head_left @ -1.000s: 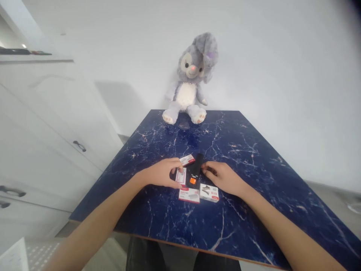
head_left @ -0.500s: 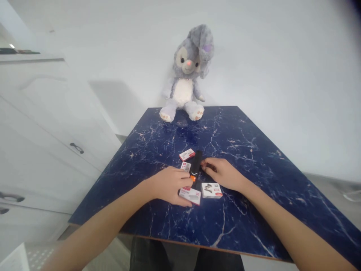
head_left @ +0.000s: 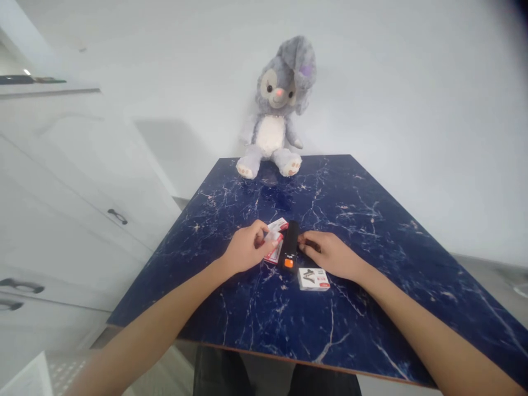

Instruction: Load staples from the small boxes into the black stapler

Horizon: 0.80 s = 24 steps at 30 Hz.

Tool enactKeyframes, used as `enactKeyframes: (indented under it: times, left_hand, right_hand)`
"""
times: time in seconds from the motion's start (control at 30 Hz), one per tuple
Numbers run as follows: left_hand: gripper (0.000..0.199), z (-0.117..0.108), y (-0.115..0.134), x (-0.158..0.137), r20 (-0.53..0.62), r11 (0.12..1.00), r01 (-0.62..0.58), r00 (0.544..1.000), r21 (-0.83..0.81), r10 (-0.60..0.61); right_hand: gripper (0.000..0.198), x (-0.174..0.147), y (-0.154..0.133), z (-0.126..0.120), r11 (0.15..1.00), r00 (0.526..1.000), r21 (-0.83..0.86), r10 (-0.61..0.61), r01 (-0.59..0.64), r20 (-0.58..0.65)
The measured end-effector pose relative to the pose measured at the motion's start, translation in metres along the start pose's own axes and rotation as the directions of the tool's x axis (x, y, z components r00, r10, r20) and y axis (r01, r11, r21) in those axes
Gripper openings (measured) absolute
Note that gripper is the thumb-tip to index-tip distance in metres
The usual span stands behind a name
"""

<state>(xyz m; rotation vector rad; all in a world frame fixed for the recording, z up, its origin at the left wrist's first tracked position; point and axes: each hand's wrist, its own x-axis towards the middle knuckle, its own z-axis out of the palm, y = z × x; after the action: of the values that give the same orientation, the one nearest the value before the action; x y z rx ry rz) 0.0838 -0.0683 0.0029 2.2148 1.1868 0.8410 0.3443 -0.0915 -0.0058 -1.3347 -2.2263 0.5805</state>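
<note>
My left hand (head_left: 248,246) pinches a small white-and-red box (head_left: 272,236) between thumb and fingers, above the other small boxes. One of these, a white-and-red box (head_left: 278,224), lies just behind it; another is partly hidden beneath. Right beside them is a black stapler (head_left: 291,242) with an orange piece at its near end, lying lengthwise away from me. My right hand (head_left: 324,248) rests at the stapler's right side, its fingers curled and their tips close to it; whether they hold anything is hidden. In front of that hand sits a white box (head_left: 314,279) with a black picture printed on it.
All of this is on a dark blue marble-patterned table (head_left: 256,319). A grey plush rabbit (head_left: 273,132) sits at the far edge against the wall. White cabinets (head_left: 74,181) with dark handles stand to the left.
My left hand has moved away from me, carrying the nearest small box up to the others beside the stapler. My right hand has stayed almost in place. The view has shifted slightly.
</note>
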Motion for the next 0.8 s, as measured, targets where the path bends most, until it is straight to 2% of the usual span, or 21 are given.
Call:
enactKeyframes:
  times: [0.1, 0.2, 0.27, 0.37, 0.47, 0.67, 0.73, 0.8]
  left_hand:
    - [0.020, 0.005, -0.002, 0.002, 0.111, 0.998, 0.046, 0.993, -0.044, -0.041]
    - [0.016, 0.000, -0.005, 0.003, 0.167, 0.990, 0.053, 0.986, -0.128, -0.031]
    - [0.009, -0.007, -0.007, 0.004, 0.211, 0.990, -0.010, 0.977, -0.141, 0.040]
    - [0.024, -0.017, -0.010, 0.008, 0.322, 0.985, -0.135, 0.932, -0.108, 0.163]
    - [0.029, -0.018, -0.009, 0.010, 0.388, 0.981, -0.179, 0.901, -0.072, 0.193]
    - [0.039, -0.008, -0.008, 0.007, 0.337, 0.981, -0.193, 0.923, -0.010, 0.185]
    - [0.033, -0.007, -0.012, 0.008, 0.282, 0.974, -0.227, 0.934, -0.007, 0.220]
    - [0.020, -0.005, -0.019, 0.012, 0.174, 0.968, -0.249, 0.955, 0.039, 0.238]
  right_hand:
    - [0.019, 0.000, -0.002, -0.001, 1.000, 1.000, 0.000, -0.001, 0.001, 0.011]
    - [0.019, -0.001, -0.003, -0.003, 1.000, 1.000, 0.007, -0.008, 0.007, 0.014]
    - [0.018, -0.001, -0.003, -0.004, 1.000, 1.000, 0.019, 0.008, -0.008, 0.011]
    - [0.016, -0.002, -0.002, -0.004, 0.999, 0.999, 0.024, 0.038, -0.038, 0.008]
    - [0.014, -0.002, -0.002, -0.003, 1.000, 1.000, 0.008, 0.025, -0.025, 0.007]
    - [0.014, -0.002, -0.002, -0.003, 1.000, 1.000, 0.007, -0.023, 0.023, -0.002]
    - [0.014, -0.002, -0.002, -0.002, 1.000, 1.000, 0.014, -0.019, 0.019, -0.002]
    - [0.013, 0.000, -0.002, -0.001, 1.000, 1.000, 0.016, -0.011, 0.011, -0.004]
